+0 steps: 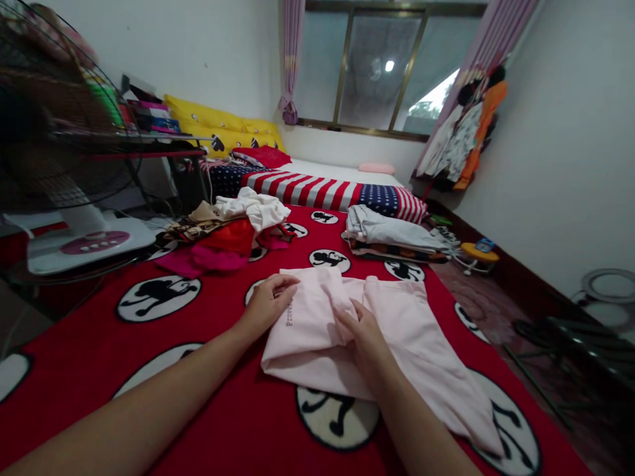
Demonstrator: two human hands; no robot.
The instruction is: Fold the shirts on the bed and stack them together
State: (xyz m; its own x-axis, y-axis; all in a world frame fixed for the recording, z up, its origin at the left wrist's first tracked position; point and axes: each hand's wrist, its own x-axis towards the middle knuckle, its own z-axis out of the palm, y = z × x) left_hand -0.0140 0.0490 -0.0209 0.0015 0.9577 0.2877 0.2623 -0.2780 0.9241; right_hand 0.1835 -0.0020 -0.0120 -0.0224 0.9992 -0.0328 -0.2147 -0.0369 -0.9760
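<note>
We note the pink garment [411, 330] lying half folded on the red bedspread [248, 423]; our left hand [270, 303] curls its fingers over its upper left edge, and our right hand [364, 334] pinches a bunched fold mid-cloth. Risk, as we judge: the bunch could set a crooked crease, and the loose tail near the bed's edge could slide off.

Both forearms bare, extended forward and converging. Left hand [270, 301] palm down, fingers loosely curled. Right hand [364, 334] palm down, fingertips pinched together.
</note>
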